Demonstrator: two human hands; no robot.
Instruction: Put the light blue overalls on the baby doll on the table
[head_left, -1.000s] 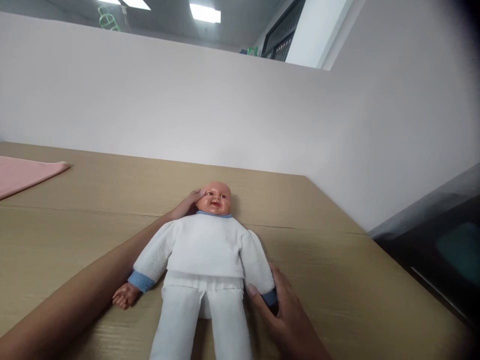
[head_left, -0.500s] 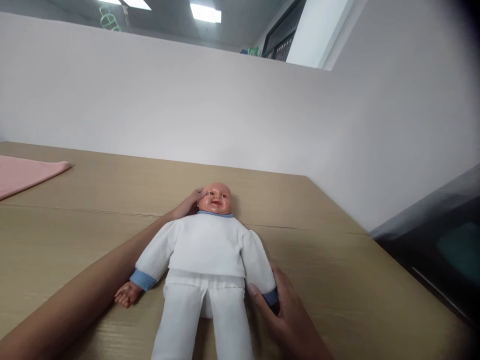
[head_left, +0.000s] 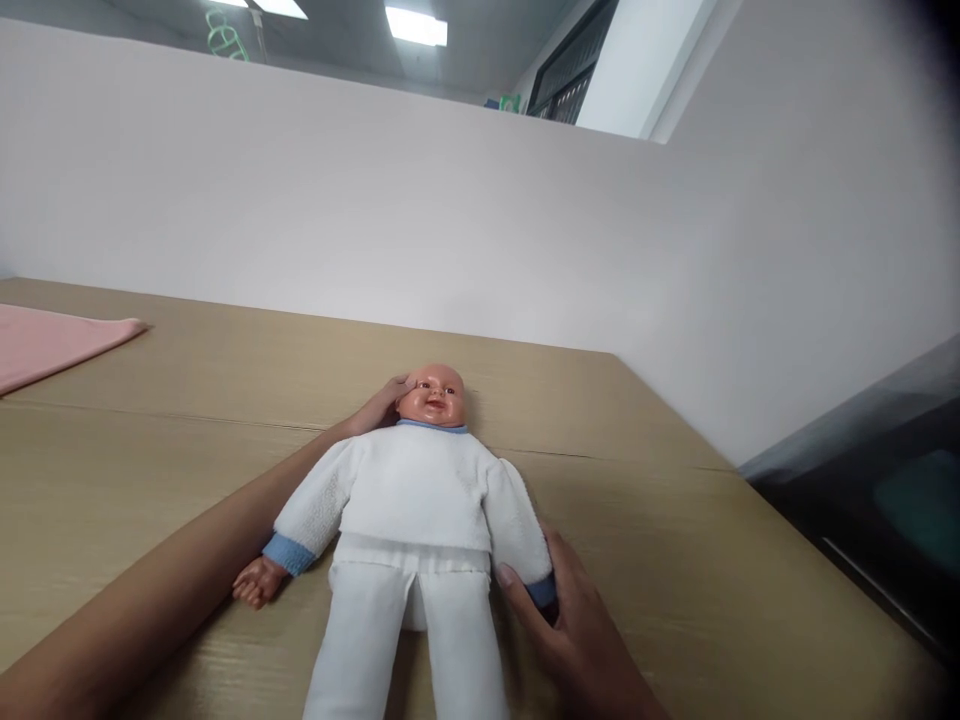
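Observation:
A baby doll (head_left: 416,490) lies on its back on the table, head away from me. It wears a white fleece top with blue collar and cuffs, and white trousers. My left hand (head_left: 391,397) cups the left side of its bald head, thumb against the face; the other fingers are partly hidden. Low on the right, my right hand (head_left: 570,615) wraps round the doll's sleeve at the blue cuff (head_left: 541,592), thumb on the inner side. The doll's other hand (head_left: 259,582) rests beside my left forearm.
A pink cloth (head_left: 60,345) lies flat on the wooden table (head_left: 637,520) at the far left. Behind the table stands a pale wall (head_left: 337,200). Beyond the table's right edge is a dark object (head_left: 885,500) I cannot make out.
The view has shifted very slightly. Both hands keep their places on the doll, and the doll has not visibly moved on the table.

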